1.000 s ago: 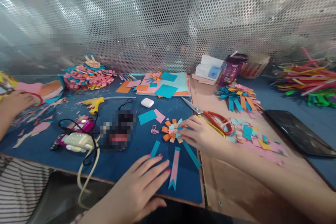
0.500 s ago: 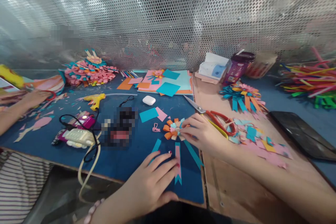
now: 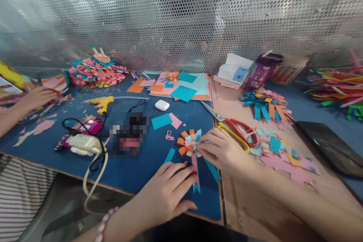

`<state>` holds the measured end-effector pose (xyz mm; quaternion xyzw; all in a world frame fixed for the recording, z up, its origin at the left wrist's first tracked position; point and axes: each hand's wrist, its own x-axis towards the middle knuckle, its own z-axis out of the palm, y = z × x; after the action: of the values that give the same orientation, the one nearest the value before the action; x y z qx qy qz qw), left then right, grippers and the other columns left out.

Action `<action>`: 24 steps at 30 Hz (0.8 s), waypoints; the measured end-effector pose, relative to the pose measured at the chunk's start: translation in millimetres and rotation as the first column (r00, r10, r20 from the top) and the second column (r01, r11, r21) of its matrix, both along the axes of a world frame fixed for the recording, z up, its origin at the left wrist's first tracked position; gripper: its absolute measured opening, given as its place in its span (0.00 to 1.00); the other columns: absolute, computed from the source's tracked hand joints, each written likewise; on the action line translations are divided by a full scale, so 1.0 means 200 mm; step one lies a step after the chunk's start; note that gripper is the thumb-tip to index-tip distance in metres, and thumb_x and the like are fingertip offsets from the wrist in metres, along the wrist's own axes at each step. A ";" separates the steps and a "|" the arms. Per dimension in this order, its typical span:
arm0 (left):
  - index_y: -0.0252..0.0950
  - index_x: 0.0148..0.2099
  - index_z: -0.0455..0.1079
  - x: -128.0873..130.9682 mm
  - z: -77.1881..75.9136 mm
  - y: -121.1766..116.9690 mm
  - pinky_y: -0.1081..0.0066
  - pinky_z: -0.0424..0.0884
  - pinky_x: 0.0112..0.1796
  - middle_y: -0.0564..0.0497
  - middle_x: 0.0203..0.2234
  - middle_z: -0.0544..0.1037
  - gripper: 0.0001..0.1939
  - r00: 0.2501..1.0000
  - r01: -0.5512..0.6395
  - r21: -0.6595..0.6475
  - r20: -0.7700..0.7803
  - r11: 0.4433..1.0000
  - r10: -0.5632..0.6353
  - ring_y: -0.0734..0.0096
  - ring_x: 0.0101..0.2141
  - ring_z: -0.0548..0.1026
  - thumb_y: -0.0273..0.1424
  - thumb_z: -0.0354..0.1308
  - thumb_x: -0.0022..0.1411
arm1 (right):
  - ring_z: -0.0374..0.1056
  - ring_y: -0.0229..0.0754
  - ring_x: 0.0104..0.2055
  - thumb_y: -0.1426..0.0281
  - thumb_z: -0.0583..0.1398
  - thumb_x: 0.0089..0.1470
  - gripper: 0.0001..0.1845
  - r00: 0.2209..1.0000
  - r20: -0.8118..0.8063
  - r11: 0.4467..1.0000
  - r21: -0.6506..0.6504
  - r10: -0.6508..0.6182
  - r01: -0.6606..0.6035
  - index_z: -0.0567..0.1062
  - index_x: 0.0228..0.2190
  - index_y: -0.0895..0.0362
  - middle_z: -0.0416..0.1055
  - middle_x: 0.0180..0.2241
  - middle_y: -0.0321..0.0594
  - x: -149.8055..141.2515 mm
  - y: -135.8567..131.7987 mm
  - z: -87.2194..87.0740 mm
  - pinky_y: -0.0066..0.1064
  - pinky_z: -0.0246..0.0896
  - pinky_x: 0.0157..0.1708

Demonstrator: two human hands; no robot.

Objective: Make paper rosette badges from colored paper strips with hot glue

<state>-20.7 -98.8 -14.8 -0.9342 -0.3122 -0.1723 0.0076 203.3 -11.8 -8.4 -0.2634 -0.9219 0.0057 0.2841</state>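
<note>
A small paper flower with orange, pink and light-blue looped petals lies on the blue tabletop. My right hand is at its right edge, fingertips closed on the petals; the thumb is hidden. Below the flower, a pink strip on a notched blue one reaches up to the petals. My left hand lies flat with fingers spread, its fingertips touching this layered strip. One loose blue strip is above my left fingers, and another blue strip slants beneath my right hand.
Orange-handled scissors and paper scraps are on the right, near a phone. Leftward are a yellow glue gun, cables and a white case. Another person's hand holds red-handled scissors at far left.
The pink-and-blue strip has moved up under my left fingertips, so its upper end now meets the flower's lower petals. My right fingers have drawn closer together at the flower. The view shifted slightly.
</note>
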 end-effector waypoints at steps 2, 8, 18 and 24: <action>0.32 0.56 0.66 0.00 0.00 0.00 0.59 0.68 0.47 0.44 0.52 0.73 0.24 1.000 -0.004 0.002 -0.002 1.000 0.004 0.58 0.49 0.70 0.43 0.50 0.66 | 0.62 0.42 0.38 0.70 0.56 0.60 0.09 1.000 0.011 1.000 0.014 -0.002 0.002 0.76 0.34 0.57 0.73 0.33 0.42 0.00 0.00 0.00 0.35 0.59 0.38; 0.32 0.56 0.66 0.00 0.00 0.01 0.58 0.68 0.47 0.44 0.51 0.73 0.24 1.000 -0.003 -0.009 0.006 1.000 0.003 0.58 0.49 0.70 0.43 0.50 0.66 | 0.63 0.42 0.38 0.71 0.56 0.60 0.09 1.000 0.020 0.999 0.051 0.005 -0.006 0.76 0.34 0.58 0.73 0.32 0.42 0.00 -0.01 -0.01 0.34 0.58 0.37; 0.32 0.55 0.67 0.01 -0.01 0.00 0.58 0.68 0.47 0.45 0.50 0.74 0.22 1.000 -0.010 -0.004 0.014 1.000 0.010 0.58 0.48 0.70 0.42 0.50 0.66 | 0.63 0.41 0.38 0.71 0.55 0.61 0.10 0.999 0.037 1.000 0.023 0.009 -0.010 0.76 0.34 0.58 0.74 0.33 0.41 0.01 -0.02 0.00 0.34 0.56 0.36; 0.31 0.55 0.67 0.01 -0.01 0.00 0.57 0.68 0.46 0.45 0.50 0.74 0.22 1.000 -0.013 -0.010 0.005 1.000 0.013 0.57 0.49 0.70 0.42 0.51 0.66 | 0.63 0.41 0.38 0.70 0.55 0.61 0.11 1.000 0.030 1.000 0.019 0.007 -0.008 0.76 0.34 0.58 0.74 0.34 0.41 0.01 -0.02 0.00 0.34 0.55 0.36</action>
<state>-19.4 -99.1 -17.4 -0.9317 -0.3193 -0.1732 0.0035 205.2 -16.1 -8.3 -0.2574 -0.9270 -0.0060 0.2729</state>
